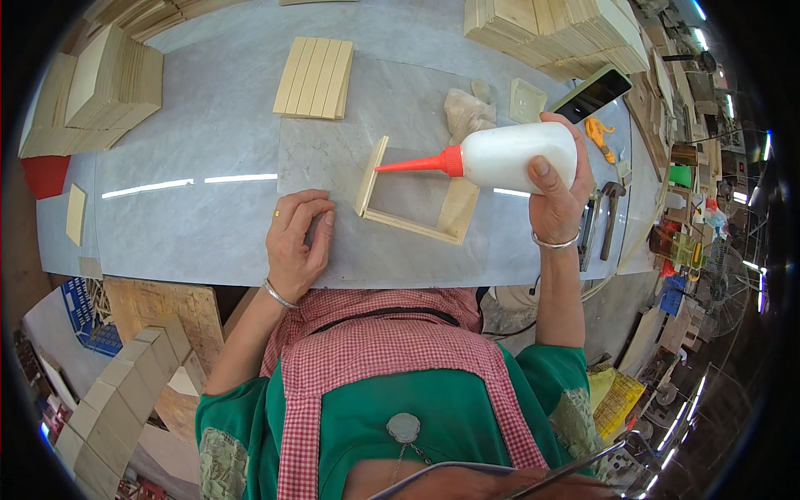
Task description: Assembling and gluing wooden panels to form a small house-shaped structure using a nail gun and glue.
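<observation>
My right hand grips a white squeeze bottle with a long red nozzle, tilted on its side. The nozzle tip points left and meets, or nearly meets, the upper edge of a thin wooden panel. That panel forms the left side of a three-sided wooden frame, whose far side is open. Resting on the tabletop just left of the frame is my left hand, its fingers loosely bent, the thumb apart, and nothing visible in it.
A small set of wooden slats lies beyond the frame. Stacked boards stand far left, more boards far right. Around the right side are a crumpled plastic bag, phone, orange tool and hammer.
</observation>
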Motion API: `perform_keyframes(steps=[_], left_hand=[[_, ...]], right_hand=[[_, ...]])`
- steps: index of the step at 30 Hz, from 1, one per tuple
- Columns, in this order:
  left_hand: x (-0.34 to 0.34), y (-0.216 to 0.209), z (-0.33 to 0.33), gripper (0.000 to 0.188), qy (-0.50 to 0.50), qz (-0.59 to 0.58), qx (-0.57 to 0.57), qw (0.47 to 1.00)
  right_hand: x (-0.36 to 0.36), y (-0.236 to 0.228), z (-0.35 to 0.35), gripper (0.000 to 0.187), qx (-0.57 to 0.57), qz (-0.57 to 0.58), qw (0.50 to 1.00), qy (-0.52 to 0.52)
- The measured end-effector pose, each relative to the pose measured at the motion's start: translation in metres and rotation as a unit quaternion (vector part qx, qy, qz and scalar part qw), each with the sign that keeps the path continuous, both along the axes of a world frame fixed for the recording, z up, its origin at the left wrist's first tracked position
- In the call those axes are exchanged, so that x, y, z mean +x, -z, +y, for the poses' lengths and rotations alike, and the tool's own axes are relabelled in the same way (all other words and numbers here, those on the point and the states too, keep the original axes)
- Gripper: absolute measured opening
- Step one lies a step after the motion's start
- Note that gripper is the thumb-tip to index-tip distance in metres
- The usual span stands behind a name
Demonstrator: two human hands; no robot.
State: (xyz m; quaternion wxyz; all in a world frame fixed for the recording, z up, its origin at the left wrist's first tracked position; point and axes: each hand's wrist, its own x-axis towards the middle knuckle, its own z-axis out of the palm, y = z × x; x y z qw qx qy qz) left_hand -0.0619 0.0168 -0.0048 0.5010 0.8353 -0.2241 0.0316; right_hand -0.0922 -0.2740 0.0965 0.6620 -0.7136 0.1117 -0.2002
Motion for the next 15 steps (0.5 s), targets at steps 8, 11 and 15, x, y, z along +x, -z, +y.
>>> perform_keyframes(steps=[8,11,15], left_hand=[[0.000,-0.001,0.003,0.011,0.020,-0.012,0.025,0.999],[0.000,-0.001,0.003,0.011,0.021,-0.011,0.027,0.999],[-0.002,-0.002,0.000,0.012,-0.002,0.018,-0.003,1.000]], right_hand=[[0.013,0.002,-0.012,0.060,-0.014,-0.008,1.000,0.014],[0.014,0.001,-0.014,0.058,-0.003,-0.020,1.000,0.019],[0.008,0.003,-0.016,0.060,0.054,-0.016,0.998,0.034]])
